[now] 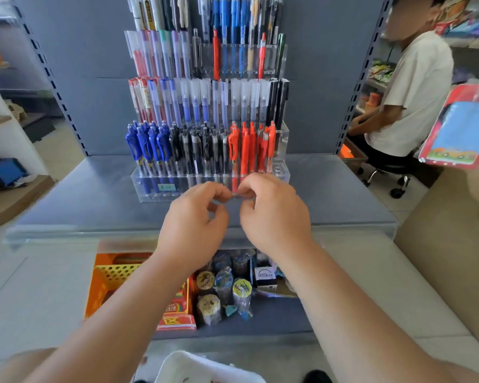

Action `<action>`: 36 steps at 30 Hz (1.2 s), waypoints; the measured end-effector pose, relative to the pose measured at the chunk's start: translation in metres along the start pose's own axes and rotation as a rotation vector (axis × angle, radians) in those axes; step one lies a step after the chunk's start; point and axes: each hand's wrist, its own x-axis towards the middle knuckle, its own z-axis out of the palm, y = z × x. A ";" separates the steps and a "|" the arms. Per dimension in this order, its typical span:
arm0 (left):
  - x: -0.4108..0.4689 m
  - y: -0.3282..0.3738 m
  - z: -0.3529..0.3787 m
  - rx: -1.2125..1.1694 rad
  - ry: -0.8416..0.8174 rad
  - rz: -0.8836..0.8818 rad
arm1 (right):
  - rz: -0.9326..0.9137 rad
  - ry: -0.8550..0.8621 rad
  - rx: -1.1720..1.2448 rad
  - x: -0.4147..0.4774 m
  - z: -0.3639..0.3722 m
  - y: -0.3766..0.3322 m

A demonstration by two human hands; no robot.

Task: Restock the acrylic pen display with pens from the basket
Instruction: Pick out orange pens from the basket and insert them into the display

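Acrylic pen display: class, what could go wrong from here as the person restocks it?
1. The left hand and right hand both pinch one small item, too blurred to identify; it could slip and drop onto the shelf.
2. The red pens just behind stand tightly packed in the acrylic pen display; forcing another in may knock neighbours askew.

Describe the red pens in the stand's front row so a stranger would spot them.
Find the acrylic pen display on the grey shelf. In its lowest, nearest tier, the red pens stand at the right end. Only they are red-orange there; black pens and blue pens stand to their left.
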 end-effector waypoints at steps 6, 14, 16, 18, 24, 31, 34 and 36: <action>-0.081 -0.046 0.004 0.142 -0.075 -0.051 | -0.016 -0.261 -0.170 -0.073 0.042 0.003; -0.196 -0.132 0.056 0.307 -0.382 -0.249 | 0.191 -0.640 -0.207 -0.192 0.143 0.044; -0.216 -0.156 0.067 0.357 -0.442 -0.318 | 0.235 -0.706 -0.188 -0.217 0.169 0.057; -0.233 -0.181 0.079 0.405 -0.502 -0.377 | 0.225 -0.752 -0.206 -0.237 0.191 0.070; -0.261 -0.215 0.104 0.419 -0.685 -0.440 | 0.222 -0.878 -0.204 -0.265 0.228 0.093; -0.256 -0.241 0.134 0.448 -0.778 -0.500 | 0.357 -0.974 -0.112 -0.269 0.269 0.126; -0.261 -0.260 0.145 0.442 -0.825 -0.579 | 0.436 -1.017 -0.124 -0.280 0.285 0.147; -0.264 -0.274 0.151 0.447 -0.860 -0.635 | 0.482 -1.031 -0.142 -0.285 0.301 0.159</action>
